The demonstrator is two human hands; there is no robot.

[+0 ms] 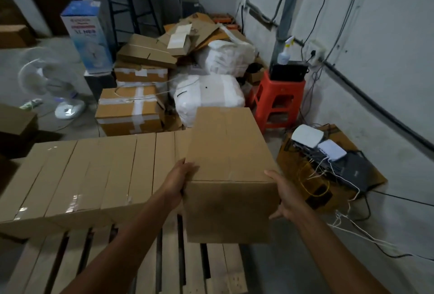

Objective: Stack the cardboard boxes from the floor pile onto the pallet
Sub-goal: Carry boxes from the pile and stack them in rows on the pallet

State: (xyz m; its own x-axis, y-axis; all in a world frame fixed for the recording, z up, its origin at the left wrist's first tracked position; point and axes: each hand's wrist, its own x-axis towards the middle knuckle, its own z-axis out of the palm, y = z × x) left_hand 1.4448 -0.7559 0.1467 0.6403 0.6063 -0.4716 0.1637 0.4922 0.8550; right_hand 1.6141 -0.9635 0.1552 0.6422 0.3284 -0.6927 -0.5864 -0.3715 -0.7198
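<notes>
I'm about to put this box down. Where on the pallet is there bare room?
Bare slats lie in front of the row of boxes, below the held box gripped by left hand and right hand. Beyond the row, the floor pile is crowded.

The scene is seen from a single head-worn wide-angle camera, aimed forward and down. The pallet is framed close at the bottom edge, with both forearms entering from below. The room corner and walls are taken in farther off, bent by the lens.
</notes>
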